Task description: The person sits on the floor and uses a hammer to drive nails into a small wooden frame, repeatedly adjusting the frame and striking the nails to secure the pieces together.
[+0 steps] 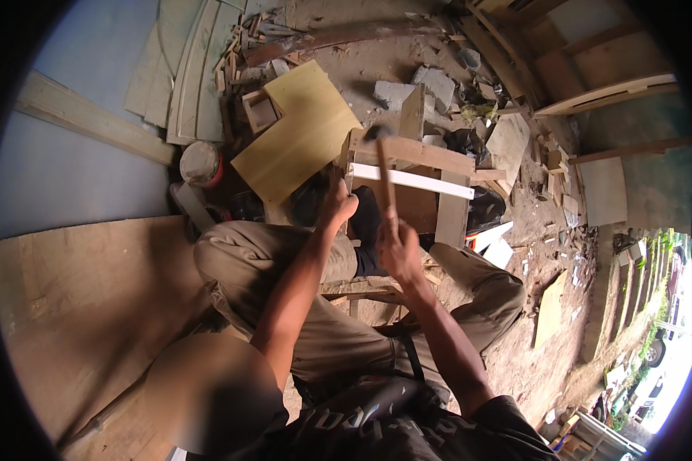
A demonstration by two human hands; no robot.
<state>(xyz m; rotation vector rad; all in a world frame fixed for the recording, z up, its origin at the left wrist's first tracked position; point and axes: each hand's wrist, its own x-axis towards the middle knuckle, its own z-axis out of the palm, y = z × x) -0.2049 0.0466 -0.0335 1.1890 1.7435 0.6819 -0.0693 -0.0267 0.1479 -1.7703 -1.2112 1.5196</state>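
Note:
A hammer (385,173) is in my right hand (400,247), its wooden handle pointing away from me. The dark hammer head is blurred and appears over the top rail of a wooden frame (438,157). My left hand (340,204) is closed at the left end of that frame, its fingertips partly hidden. A white strip (415,180) runs across the frame below the top rail. The frame stands in front of my knees, with an upright board (411,115) behind it.
A yellowish cut panel (300,127) lies left of the frame, near a small wooden box (261,110) and a lidded bucket (201,164). Concrete blocks (394,95) and wood scraps litter the dirt floor beyond. A large plywood sheet (92,284) is at left.

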